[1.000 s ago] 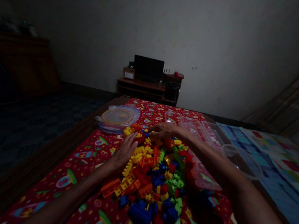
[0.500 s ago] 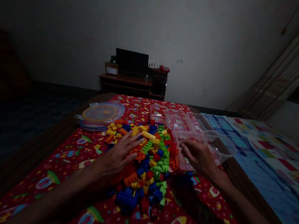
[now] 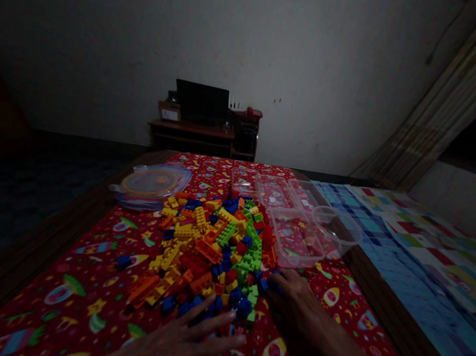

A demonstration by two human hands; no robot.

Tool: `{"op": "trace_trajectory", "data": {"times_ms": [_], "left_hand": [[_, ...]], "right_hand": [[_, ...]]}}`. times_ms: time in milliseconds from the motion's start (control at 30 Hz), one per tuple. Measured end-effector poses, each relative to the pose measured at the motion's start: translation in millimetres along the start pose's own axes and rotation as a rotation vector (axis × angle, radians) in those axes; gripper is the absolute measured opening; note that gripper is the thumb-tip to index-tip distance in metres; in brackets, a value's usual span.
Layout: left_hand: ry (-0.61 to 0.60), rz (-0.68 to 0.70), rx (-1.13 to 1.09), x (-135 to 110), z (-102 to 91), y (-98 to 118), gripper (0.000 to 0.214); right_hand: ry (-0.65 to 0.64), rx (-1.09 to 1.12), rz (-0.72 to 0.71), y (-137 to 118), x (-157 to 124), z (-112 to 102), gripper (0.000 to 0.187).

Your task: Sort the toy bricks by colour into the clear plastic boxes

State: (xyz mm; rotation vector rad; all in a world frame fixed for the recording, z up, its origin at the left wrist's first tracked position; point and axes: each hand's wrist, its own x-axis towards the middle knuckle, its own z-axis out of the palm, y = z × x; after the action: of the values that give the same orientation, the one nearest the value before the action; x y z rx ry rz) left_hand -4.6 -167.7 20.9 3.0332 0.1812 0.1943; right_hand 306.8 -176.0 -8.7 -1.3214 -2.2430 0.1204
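Note:
A heap of plastic building bricks (image 3: 189, 243) in yellow, orange, green, blue and red lies in the middle of the table. At its near edge is my left hand (image 3: 189, 347), open with fingers spread; the fingertips reach the blue bricks at the front, and the palm holds nothing. Right of the heap, my right hand (image 3: 296, 302) is low over the cloth, fingers curled together at a blue brick (image 3: 274, 276). Its fingertips are partly hidden in shadow. One more blue brick (image 3: 123, 262) lies apart on the left.
Clear plastic boxes (image 3: 292, 261) stand behind my right hand, beside a round clear tub (image 3: 358, 239). Stacked lids (image 3: 149, 182) lie at the back left. A red patterned cloth (image 3: 80, 261) covers the table; a bed (image 3: 418, 253) adjoins on the right.
My left hand has come back from the top of the heap to its near edge. My right hand has dropped from the clear box to the blue brick beside the heap.

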Motion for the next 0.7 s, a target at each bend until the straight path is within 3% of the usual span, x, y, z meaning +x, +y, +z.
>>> {"op": "trace_trajectory", "data": {"times_ms": [200, 367, 500, 700], "left_hand": [[0.007, 0.147, 0.134, -7, 6.7, 5, 0.046], [0.054, -0.002, 0.205, 6, 4.2, -22, 0.045], [0.131, -0.154, 0.245, 24, -2.6, -53, 0.048], [0.244, -0.302, 0.157, 46, -30.6, -89, 0.042]], "right_hand": [[0.112, 0.083, -0.142, -11, 69, -5, 0.043], [0.219, 0.171, -0.193, -22, 124, -12, 0.037], [0.3, 0.322, -0.071, -10, 152, -21, 0.029], [0.209, 0.489, 0.138, 9, 175, -21, 0.024]]}}
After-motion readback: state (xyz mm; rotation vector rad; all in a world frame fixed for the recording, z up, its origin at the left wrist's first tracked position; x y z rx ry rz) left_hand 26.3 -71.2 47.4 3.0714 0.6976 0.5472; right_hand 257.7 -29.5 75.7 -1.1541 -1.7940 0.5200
